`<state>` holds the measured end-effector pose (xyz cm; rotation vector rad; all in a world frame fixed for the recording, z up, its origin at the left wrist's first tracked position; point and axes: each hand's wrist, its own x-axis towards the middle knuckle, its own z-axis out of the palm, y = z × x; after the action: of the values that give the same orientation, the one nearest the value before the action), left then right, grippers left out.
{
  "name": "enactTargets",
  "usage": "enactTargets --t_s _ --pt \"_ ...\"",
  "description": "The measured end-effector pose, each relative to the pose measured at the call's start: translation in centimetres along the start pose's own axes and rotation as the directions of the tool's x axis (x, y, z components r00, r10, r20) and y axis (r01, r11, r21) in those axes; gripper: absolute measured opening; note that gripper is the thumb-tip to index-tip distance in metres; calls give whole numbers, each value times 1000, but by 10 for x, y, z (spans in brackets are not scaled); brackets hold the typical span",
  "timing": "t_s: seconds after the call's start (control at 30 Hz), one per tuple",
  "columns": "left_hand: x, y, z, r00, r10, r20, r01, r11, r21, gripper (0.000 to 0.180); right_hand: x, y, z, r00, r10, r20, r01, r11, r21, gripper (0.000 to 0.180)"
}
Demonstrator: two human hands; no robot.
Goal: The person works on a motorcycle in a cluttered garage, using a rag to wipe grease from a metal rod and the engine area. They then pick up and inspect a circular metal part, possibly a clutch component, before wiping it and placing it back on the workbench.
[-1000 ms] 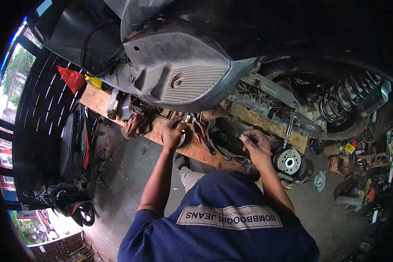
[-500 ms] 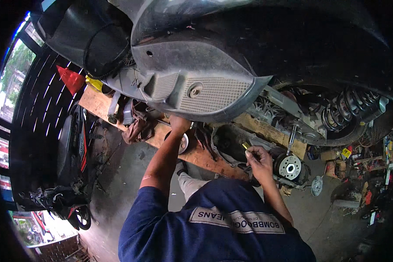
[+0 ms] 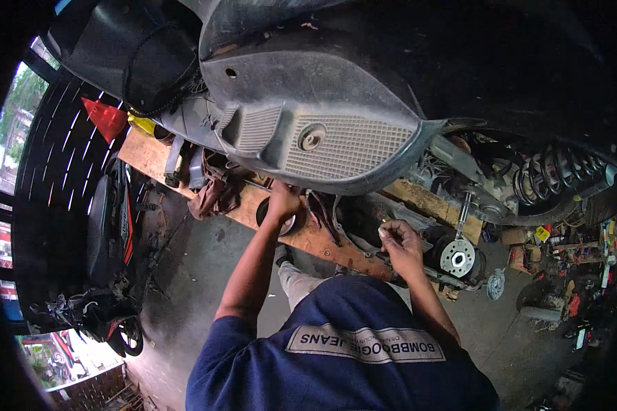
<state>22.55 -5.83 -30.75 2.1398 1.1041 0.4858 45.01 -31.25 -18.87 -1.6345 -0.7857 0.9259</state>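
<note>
My left hand [image 3: 282, 202] reaches in beneath the edge of the scooter's grey footboard [image 3: 353, 147], over a round bowl [image 3: 286, 227] on the wooden plank [image 3: 322, 248]. Its fingers look curled, partly hidden; what they hold cannot be made out. In front of the open engine casing, my right hand [image 3: 402, 248] pinches a small yellow piece [image 3: 384, 222] between thumb and fingers. To its right is a round metal clutch plate [image 3: 457, 258] with holes and a central nut. A silver ratchet-like tool [image 3: 464, 216] stands upright behind it.
Black pliers-like handles [image 3: 324, 216] and a brown rag [image 3: 214, 195] lie on the plank. A coil spring shock [image 3: 555, 177] is at the scooter's rear right. Loose parts and boxes [image 3: 524, 257] clutter the right floor. Another motorbike [image 3: 110, 240] stands at left.
My left hand has shifted slightly on the plank, now covering more of the bowl. My right hand has turned, so less of the yellow piece shows. The view has shifted a little.
</note>
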Motion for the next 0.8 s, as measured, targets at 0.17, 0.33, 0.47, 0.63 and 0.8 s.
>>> enactTargets --t_s 0.17,0.33,0.47,0.63,0.8 --pt "-75 96 -13 952 -203 230 296 406 -865 28 16 1 -14 994 -30 -102 26 999 -44 16" --pt "-115 152 -12 951 -34 307 302 -100 -948 32 29 18 -42 972 -128 -198 87 976 -200 19" --pt "-123 166 -9 958 -36 285 278 -134 -951 47 25 21 -46 971 -124 -203 22 897 -441 24" --pt "-129 173 -13 972 38 233 233 1 -973 59 14 22 -40 979 -100 -178 18 911 -412 22" --pt "-129 181 -14 972 49 230 222 131 -966 60 6 6 -27 970 -210 -126 153 922 -355 13"
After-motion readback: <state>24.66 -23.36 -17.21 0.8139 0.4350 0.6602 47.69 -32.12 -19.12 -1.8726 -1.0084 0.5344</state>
